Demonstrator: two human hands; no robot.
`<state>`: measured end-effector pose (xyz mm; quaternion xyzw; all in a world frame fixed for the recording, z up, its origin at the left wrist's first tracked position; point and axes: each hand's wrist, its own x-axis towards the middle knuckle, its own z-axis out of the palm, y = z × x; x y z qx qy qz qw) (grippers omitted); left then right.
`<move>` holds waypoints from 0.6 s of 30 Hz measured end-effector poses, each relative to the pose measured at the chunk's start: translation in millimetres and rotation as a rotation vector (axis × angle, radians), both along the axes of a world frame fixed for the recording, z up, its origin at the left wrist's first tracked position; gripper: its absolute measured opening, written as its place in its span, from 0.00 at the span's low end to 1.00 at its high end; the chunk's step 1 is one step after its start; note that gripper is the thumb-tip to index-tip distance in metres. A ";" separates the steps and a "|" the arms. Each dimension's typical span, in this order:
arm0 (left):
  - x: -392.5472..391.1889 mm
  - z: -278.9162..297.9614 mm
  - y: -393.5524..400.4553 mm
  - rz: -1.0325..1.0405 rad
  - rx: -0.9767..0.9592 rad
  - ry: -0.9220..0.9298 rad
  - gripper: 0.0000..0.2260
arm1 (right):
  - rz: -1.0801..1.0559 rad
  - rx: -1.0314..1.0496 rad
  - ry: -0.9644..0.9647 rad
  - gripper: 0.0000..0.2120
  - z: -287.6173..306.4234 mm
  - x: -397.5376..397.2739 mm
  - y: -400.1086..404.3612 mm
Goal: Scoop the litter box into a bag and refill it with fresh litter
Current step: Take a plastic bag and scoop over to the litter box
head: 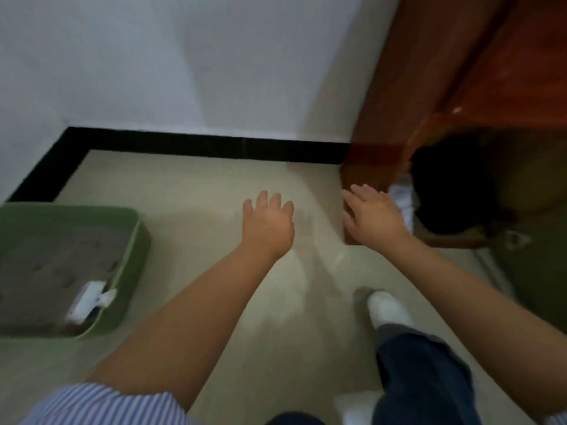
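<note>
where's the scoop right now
In the head view the white scoop lies inside the green litter box, at its near right corner, on the floor far left of the left hand.

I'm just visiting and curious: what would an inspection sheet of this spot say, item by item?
Surface: pale beige floor with a black border strip along the white wall.
Job's things: green plastic litter box at left, holding grey litter; a white scoop lies in it.
Clutter: a blurred white item and a dark shape beside the wooden furniture.
Hands: left hand open, holding nothing; right hand open, reaching toward the furniture's base.
Cables: nothing seen.
Surroundings: white shoe, dark trousers, striped sleeve.
</note>
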<state>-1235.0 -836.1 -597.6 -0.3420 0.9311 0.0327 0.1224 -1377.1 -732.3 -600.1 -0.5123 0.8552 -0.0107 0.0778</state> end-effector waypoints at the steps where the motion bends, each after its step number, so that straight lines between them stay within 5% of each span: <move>1: -23.6 8.4 19.0 -0.077 0.006 0.023 0.20 | -0.109 0.011 0.029 0.23 12.9 -18.5 34.1; 12: -198.5 120.2 294.0 -0.796 -0.023 0.319 0.21 | -1.024 -0.124 0.459 0.23 149.8 -93.1 407.6; 15: -238.7 124.3 371.5 -0.904 0.016 0.358 0.23 | -1.209 -0.048 0.317 0.22 141.4 -100.5 476.8; 18: -269.6 130.1 439.5 -0.907 0.153 0.348 0.23 | -1.181 -0.066 0.259 0.10 118.9 -91.5 516.3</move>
